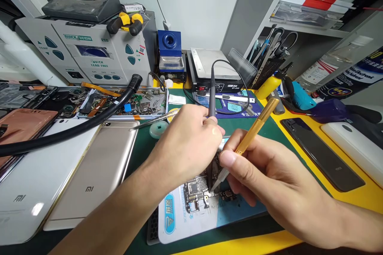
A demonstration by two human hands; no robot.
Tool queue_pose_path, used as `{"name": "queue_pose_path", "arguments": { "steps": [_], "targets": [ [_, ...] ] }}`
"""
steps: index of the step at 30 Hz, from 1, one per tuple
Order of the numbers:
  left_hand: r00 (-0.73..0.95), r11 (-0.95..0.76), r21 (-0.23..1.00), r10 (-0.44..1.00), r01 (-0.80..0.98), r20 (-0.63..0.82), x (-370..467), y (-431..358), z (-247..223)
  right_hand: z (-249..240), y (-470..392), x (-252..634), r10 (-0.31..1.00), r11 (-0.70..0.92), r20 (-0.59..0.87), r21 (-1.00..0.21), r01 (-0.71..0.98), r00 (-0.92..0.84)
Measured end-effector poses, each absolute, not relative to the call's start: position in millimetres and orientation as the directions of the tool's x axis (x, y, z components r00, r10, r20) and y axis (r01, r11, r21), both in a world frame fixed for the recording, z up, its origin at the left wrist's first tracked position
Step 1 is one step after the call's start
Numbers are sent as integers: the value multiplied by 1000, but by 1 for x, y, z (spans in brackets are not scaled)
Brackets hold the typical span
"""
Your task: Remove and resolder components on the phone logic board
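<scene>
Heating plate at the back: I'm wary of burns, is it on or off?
On: the red display on the heating plate glows. How hot, I cannot tell.

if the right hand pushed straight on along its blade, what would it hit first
The circuit board, most likely: the gold-handled knife in the right hand slants down onto it. The dark corded tool ends close beside the knife's tip; depth is unclear, so that might come first.

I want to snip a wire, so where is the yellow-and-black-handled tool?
In the head view, the yellow-and-black-handled tool is at the upper left, atop the light grey station, just right of the dark stand.
</scene>
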State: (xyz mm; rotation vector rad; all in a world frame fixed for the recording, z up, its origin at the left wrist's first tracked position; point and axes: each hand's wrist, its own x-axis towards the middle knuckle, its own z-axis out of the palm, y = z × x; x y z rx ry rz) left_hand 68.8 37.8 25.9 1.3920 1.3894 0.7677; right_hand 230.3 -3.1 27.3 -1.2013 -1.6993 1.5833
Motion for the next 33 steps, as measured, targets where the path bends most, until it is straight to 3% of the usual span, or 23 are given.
{"name": "queue_pose_path", "arguments": {
  "steps": [33],
  "targets": [
    [135, 106, 870, 972, 482, -193, 68, 37, 28, 28, -2, 227, 872, -42, -166, -963, 267, -460]
  ]
}}
